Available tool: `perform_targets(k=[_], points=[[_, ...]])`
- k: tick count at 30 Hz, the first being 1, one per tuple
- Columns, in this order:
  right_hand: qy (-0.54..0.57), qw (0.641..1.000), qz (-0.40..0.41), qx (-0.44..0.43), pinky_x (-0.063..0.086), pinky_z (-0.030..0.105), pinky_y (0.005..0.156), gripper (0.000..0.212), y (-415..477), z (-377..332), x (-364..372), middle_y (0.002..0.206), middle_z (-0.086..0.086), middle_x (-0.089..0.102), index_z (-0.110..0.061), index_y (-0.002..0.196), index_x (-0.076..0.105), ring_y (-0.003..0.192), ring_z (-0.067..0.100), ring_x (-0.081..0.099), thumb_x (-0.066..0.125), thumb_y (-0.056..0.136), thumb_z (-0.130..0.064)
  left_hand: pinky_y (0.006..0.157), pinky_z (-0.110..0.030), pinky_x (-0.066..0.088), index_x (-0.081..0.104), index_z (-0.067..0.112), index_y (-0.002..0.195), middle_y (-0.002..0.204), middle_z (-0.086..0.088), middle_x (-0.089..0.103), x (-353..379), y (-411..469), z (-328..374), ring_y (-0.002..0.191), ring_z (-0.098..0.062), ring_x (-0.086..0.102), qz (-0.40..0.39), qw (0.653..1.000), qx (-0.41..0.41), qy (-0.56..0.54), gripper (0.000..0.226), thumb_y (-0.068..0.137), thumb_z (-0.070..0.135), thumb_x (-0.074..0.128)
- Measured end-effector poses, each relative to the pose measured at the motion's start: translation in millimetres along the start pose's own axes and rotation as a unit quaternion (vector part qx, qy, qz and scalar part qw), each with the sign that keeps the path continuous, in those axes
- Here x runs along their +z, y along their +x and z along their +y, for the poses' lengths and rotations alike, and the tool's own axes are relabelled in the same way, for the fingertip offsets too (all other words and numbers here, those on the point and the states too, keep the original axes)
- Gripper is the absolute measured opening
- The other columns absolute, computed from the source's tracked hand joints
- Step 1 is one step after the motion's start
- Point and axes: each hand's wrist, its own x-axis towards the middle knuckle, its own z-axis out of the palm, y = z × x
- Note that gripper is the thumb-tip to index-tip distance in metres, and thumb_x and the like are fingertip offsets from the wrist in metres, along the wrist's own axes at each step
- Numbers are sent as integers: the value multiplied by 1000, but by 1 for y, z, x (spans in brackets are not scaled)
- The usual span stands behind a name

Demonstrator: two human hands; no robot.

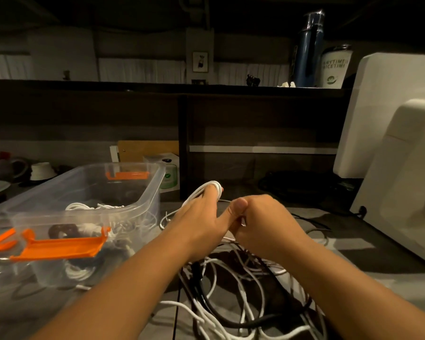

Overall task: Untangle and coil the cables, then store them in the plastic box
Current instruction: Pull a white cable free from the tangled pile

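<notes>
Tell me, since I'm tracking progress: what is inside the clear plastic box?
White coiled cables and a dark bundle lie inside the plastic box; its orange latch hides the rest.

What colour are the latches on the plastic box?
Orange latches on the clear plastic box; the near one shows best in the head view.
</notes>
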Motion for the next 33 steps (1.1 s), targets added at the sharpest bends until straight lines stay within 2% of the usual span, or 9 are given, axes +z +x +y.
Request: perform_targets(k=[5, 9, 12, 14, 18, 22, 24, 28, 33], points=[[13, 1000, 6, 14, 55, 30, 78, 10, 7, 16, 0, 92, -9, 65, -28, 98, 65, 85, 10, 61, 62, 95, -19, 67, -35, 43, 41, 28, 100, 104, 0, 58, 3, 0, 0, 83, -15, 55, -41, 998, -16, 54, 69, 79, 92, 27], [113, 991, 76, 20, 52, 29, 75, 5, 13, 29, 6, 91, -13, 60, -26, 95, 63, 84, 5, 58, 60, 99, -25, 85, -41, 52, 52, 20, 125, 121, -2, 62, 1, 2, -1, 107, -20, 61, -82, 996, -39, -20, 89, 74, 91, 43], [79, 988, 133, -19, 52, 30, 71, 8, 14, 34, 7, 92, -15, 59, -27, 99, 64, 83, 5, 57, 57, 98, -30, 74, -41, 52, 64, 13, 109, 89, -6, 64, -7, 1, 1, 76, -20, 60, -79, 980, -21, -182, 59, 76, 62, 63], [74, 983, 167, -29, 52, 33, 67, 21, 13, 35, 5, 92, -15, 58, -27, 100, 66, 80, 6, 57, 49, 97, -38, 53, -27, 37, 64, 7, 99, 65, -2, 44, -14, -1, 6, 53, -14, 39, -99, 937, -17, -335, 38, 78, 39, 66], [159, 974, 163, -16, 52, 41, 72, 19, 11, 32, 6, 90, -8, 63, -24, 98, 71, 83, 13, 60, 52, 97, -24, 49, -25, 20, 70, 5, 104, 62, -1, 21, -25, -9, 15, 50, -11, 20, -146, 818, 1, -557, 32, 80, 25, 61], [292, 954, 32, 59, 55, 47, 85, 24, 10, 19, 18, 89, -1, 70, -29, 92, 70, 87, 19, 66, 51, 99, -17, 51, -25, 30, 63, -8, 123, 66, -3, 31, -25, -11, 17, 51, -13, 29, -141, 718, 24, -681, 61, 76, 31, 66], [258, 963, -56, 51, 55, 44, 86, 27, 8, 12, 24, 87, -5, 71, -35, 86, 68, 87, 17, 67, 50, 102, -21, 54, -27, 33, 60, -3, 132, 73, -5, 43, -27, -11, 16, 55, -14, 35, -124, 702, 41, -700, 68, 76, 35, 67], [163, 979, -123, 10, 50, 35, 86, 19, 3, -2, 27, 101, -5, 69, -30, 109, 65, 94, 15, 64, 47, 107, -32, 63, -30, 39, 52, 9, 137, 86, -6, 57, -26, -9, 17, 63, -13, 48, -70, 759, 28, -646, 65, 78, 32, 64], [58, 993, -94, -34, 51, 31, 86, 29, 3, -5, 24, 119, -6, 70, -28, 131, 60, 105, 15, 65, 46, 106, -24, 84, -22, 48, 44, 36, 140, 92, 9, 55, -17, -4, 11, 86, -1, 58, -22, 926, 43, -374, 71, 75, 46, 72]])
